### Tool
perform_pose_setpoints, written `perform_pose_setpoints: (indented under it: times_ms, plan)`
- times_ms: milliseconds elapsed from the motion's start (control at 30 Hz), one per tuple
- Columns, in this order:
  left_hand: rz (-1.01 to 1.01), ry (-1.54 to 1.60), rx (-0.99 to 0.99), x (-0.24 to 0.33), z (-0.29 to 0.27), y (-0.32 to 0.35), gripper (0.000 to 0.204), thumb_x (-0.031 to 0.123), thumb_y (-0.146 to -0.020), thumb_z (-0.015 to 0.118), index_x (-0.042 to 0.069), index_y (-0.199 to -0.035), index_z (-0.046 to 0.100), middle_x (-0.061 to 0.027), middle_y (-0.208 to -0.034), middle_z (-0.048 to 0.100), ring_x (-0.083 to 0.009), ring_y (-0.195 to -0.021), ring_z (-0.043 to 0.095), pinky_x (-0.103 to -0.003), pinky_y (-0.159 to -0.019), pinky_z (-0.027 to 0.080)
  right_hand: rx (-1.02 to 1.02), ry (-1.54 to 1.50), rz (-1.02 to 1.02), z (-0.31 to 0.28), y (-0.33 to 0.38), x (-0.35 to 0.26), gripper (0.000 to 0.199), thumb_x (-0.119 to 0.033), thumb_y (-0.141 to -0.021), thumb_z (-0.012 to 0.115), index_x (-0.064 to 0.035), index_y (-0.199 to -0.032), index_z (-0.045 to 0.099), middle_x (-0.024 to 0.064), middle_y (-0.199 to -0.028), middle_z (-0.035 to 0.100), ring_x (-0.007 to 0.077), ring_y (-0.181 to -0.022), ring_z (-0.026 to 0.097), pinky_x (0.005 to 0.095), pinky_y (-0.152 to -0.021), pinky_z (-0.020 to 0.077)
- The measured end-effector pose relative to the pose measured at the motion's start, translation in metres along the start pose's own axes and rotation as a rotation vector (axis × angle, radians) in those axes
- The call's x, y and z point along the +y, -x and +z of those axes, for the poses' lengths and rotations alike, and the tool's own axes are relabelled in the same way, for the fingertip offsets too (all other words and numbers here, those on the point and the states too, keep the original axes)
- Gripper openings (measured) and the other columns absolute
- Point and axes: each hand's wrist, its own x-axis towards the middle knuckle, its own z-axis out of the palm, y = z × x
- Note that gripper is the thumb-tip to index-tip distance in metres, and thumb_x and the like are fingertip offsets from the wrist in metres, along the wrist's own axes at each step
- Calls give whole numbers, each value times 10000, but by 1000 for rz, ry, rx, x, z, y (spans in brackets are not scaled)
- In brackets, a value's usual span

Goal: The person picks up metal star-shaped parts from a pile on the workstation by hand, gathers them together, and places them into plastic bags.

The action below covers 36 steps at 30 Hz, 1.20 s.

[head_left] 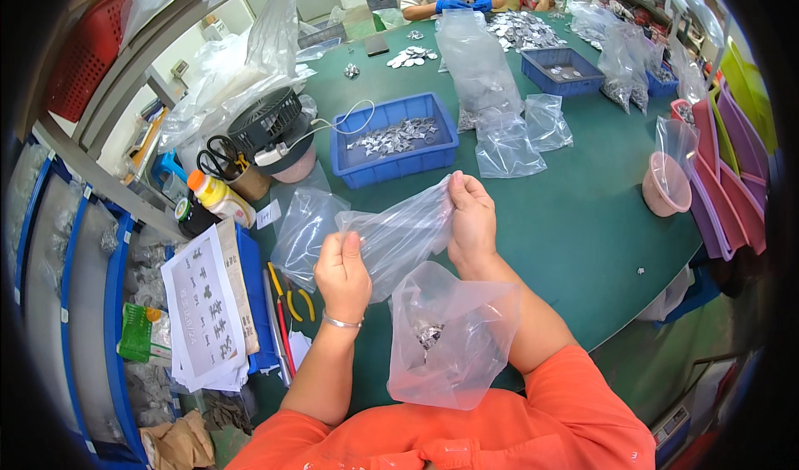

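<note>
Clear plastic bag (399, 235), empty and crumpled, is stretched between two bare hands above a green table (583, 220), just in front of the person's chest. Nearest the viewer, orange sleeves cover the upper arms, and a second clear bag (449, 337) rests against the right forearm with a few small metal pieces (429, 335) gathered inside it. The left hand (341, 272), with a thin silver bracelet (341, 323) on its wrist, is clenched around the lower left edge of the stretched bag. The right hand (471, 216) pinches the upper right edge of the same bag between fingers and thumb. Just left of the left hand, yellow-handled pliers (293, 297) lie near a printed paper sheet (204, 308). Beyond the hands sits a blue plastic bin (399, 164) holding flat silvery metal pieces, with a black fan (266, 122) and a cup of scissors (223, 160) to its left. Right of the bin lie more empty clear bags (516, 141), and a pink bowl (666, 185) stands near the table's right edge. Farther back is another blue bin (563, 70). At the far end another person wearing blue gloves (464, 4) sits beside a heap of metal pieces (523, 29).
</note>
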Motion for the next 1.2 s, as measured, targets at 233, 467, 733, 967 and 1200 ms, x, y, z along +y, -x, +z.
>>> perform_pose_setpoints:
  times_ms: [233,467,733,967,1200]
  plan:
    - [-221,-80,443,-57,-61,-40,243,201,-947,497,-8,-828,532,-50,-699,539,-138,-623,477,-301,-566,420,83,830,-483,-86,-104,-23,149,-142,-921,517,-17,-925,600,90,-818,597,209,-781,560,309,-724,448]
    - [-344,-149,421,-119,-88,-70,570,93,-860,578,-75,-1319,284,-208,-1171,482,-299,-1013,525,-395,-877,423,-665,1418,-485,-105,-77,-7,160,-92,-835,617,-4,-968,629,124,-909,612,236,-865,599,317,-765,472]
    - [192,-404,434,-61,-50,-45,608,48,-793,619,-60,-1319,334,-230,-1320,387,-342,-1232,386,-419,-1045,298,-594,1640,-210,-101,-53,-1,178,-80,-736,714,-28,-899,667,146,-924,609,291,-851,592,352,-751,483]
    - [-420,422,-360,-18,24,0,342,79,-834,664,13,-1146,540,-50,-979,609,-113,-826,599,-228,-655,496,-700,1010,131,-44,-13,-13,94,-17,-803,647,27,-887,654,59,-840,639,136,-721,598,272,-671,493]
    - [-762,638,-360,-23,28,13,221,80,-845,651,-44,-1020,600,-83,-845,653,-138,-695,631,-228,-584,505,-806,960,25,-24,-11,-14,147,29,-804,603,1,-947,620,83,-911,636,164,-855,611,280,-760,494]
